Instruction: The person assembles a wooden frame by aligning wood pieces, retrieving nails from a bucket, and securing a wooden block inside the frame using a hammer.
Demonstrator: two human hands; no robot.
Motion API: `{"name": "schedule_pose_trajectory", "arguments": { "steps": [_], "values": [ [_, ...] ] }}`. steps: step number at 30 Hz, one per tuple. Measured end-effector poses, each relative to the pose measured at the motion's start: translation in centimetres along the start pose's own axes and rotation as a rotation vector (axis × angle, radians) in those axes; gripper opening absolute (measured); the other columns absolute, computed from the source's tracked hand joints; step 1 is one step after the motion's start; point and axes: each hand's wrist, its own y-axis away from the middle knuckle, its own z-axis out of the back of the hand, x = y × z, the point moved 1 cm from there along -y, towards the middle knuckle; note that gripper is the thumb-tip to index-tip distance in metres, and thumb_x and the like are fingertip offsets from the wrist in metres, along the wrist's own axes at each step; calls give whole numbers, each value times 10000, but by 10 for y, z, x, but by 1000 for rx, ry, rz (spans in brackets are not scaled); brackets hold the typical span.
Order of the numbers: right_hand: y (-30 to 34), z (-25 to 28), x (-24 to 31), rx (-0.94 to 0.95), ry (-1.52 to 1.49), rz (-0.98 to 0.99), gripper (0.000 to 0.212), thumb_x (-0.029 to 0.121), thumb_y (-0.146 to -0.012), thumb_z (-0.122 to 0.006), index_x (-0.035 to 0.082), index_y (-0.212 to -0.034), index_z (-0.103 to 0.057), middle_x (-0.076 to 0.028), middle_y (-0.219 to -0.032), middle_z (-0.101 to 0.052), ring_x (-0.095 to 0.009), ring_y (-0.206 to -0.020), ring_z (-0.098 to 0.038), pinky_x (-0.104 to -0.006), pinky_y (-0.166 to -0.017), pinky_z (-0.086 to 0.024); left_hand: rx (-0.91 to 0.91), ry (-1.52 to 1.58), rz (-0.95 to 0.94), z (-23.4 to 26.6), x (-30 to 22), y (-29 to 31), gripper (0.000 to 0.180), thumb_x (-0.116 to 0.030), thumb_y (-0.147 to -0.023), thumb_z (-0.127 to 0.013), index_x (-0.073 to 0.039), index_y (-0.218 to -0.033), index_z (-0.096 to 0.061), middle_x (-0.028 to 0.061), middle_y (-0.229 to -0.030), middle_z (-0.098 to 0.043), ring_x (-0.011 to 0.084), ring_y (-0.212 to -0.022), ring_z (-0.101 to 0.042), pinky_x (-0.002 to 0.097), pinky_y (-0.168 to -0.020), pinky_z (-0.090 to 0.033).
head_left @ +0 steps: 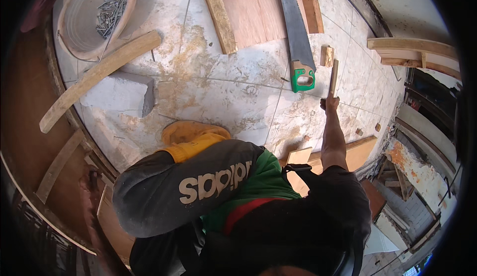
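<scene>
My right hand (pixel 330 103) reaches forward over the tiled floor, its fingers closed round the near end of a short wooden stick (pixel 334 76). Just left of it lies a handsaw (pixel 296 32) with a green handle, its blade pointing away and across a wooden frame with a plywood panel (pixel 253 17). A small wood block (pixel 327 56) sits beside the stick's far end. At the far left, my left hand (pixel 92 180) is low over the edge of a brown plywood board (pixel 25 127); shadow hides its fingers.
A pale basin (pixel 63 30) with nails (pixel 112 15) stands at the back left. A wooden batten (pixel 99 77) rests across a grey block (pixel 119 94). My bent leg and orange boot (pixel 191 133) take up the middle. Planks and debris (pixel 397 181) line the right side.
</scene>
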Motion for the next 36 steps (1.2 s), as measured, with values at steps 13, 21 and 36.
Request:
{"name": "schedule_pose_trajectory", "arguments": {
  "steps": [13,21,36],
  "values": [
    [-103,-22,-17,552,-15,-80,824,145,-924,-712,32,-1583,-229,-179,-1420,-469,-208,-1040,-577,-313,-719,-562,-261,-399,45,52,37,64,154,29,-845,-660,3,-996,-656,128,-942,-677,243,-847,-686,365,-736,-554],
    [66,-51,66,588,-14,-182,671,214,-1000,-591,88,-1569,-258,-175,-1447,-446,-283,-1078,-589,-418,-758,-595,-375,-348,143,24,57,121,134,-44,-866,-668,-17,-995,-641,160,-901,-661,330,-864,-660,423,-758,-507],
    [123,-38,129,618,338,12,380,229,-1016,-510,39,-1342,-464,-128,-1193,-523,-275,-946,-537,-421,-719,-538,-252,-405,174,-21,102,159,107,-117,-933,-619,-45,-1011,-624,190,-923,-675,402,-882,-659,471,-757,-518]
  ]
}}
